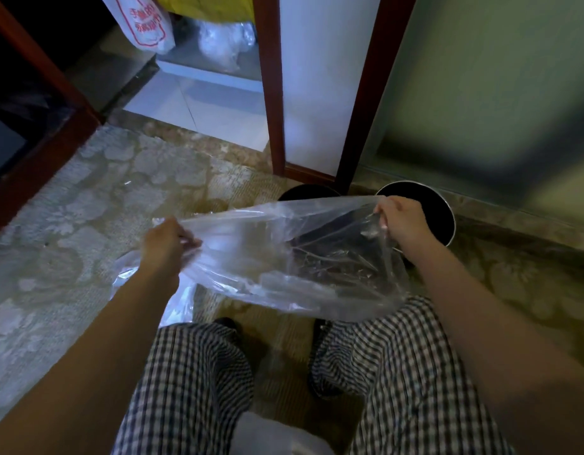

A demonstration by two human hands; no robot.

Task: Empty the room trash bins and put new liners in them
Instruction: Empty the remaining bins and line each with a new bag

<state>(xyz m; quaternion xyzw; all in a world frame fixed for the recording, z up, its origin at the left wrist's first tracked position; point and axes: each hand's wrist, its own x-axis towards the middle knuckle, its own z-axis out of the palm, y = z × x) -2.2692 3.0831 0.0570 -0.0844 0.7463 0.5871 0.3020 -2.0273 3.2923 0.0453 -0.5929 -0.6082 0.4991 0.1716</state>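
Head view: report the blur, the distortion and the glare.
Head view: dim overall; the wide lens tilts the red door frame; the wall at right is blurred and shadowed; pale sheen on the clear liner.

arms outstretched, left grip (166, 244) and right grip (402, 221) pinching (fingers curled)

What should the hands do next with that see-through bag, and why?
Probably lower the clear bag mouth-first over the black bin beside the right hand. The left hand and the right each pinch its edge, holding it spread wide, and that bin shows no liner over its rim.
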